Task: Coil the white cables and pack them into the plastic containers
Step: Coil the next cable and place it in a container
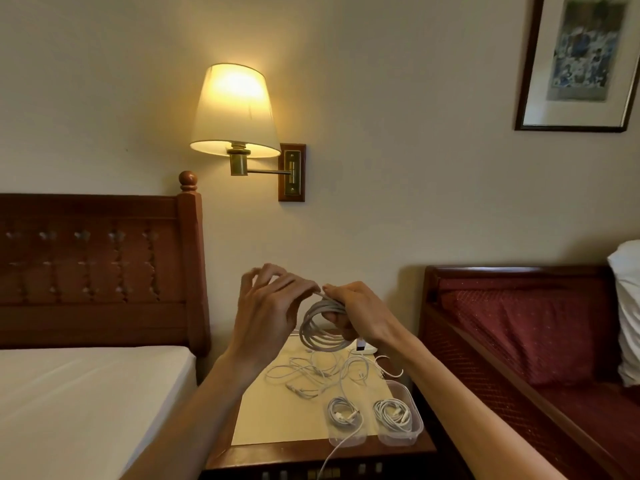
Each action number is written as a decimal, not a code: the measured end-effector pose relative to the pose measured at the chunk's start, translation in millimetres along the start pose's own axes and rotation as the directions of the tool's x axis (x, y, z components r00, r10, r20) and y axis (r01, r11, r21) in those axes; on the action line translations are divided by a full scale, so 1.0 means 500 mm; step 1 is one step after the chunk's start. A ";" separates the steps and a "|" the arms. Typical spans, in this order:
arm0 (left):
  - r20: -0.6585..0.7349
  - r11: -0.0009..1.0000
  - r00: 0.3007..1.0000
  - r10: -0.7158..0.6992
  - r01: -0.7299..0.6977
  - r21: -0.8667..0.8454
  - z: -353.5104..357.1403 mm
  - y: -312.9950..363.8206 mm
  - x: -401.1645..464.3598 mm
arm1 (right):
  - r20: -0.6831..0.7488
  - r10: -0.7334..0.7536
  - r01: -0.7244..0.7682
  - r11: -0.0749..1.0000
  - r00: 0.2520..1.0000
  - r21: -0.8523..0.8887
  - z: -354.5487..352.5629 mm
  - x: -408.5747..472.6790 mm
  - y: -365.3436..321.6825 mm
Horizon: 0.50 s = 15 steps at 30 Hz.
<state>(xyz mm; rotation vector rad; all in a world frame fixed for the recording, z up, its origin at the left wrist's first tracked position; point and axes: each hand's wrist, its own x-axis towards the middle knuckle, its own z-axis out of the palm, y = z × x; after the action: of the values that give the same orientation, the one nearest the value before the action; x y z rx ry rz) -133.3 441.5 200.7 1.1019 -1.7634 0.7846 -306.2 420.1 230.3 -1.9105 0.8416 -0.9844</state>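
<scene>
Where a bed (79, 393) with a carved wooden headboard (97, 268) meets a red upholstered sofa (526, 337), a narrow wooden counter (294, 455) stands between them against a cream wall, under a lit wall lamp (235, 112) and a framed picture (581, 60). On the counter's pale top, loose white cables (311, 372) lie tangled toward the back. Nearer the front edge sit two clear plastic containers side by side: the left container (347, 434) holds one coiled white cable, with a strand trailing out over the counter's front, and the right container (401, 431) holds another coil. Both hands are raised above the counter. The right hand (356, 317) grips a coiled white cable (320, 329), fingers curled round the top of the loops, which hang down below it. The left hand (270, 306) is just beside it, its thumb and forefinger meeting at the coil's top while the other fingers spread loosely apart.
</scene>
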 end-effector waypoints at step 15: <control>0.808 0.078 0.510 -0.295 0.856 -0.512 -0.016 0.040 0.013 | -0.369 -0.071 -0.032 0.963 0.927 -0.267 0.012 0.041 0.033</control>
<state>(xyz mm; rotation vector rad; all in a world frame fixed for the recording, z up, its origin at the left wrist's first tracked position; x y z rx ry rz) -150.2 453.9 208.9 1.0924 -1.4256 -1.1320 -294.3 398.1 220.4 -1.9860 1.2323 -1.3326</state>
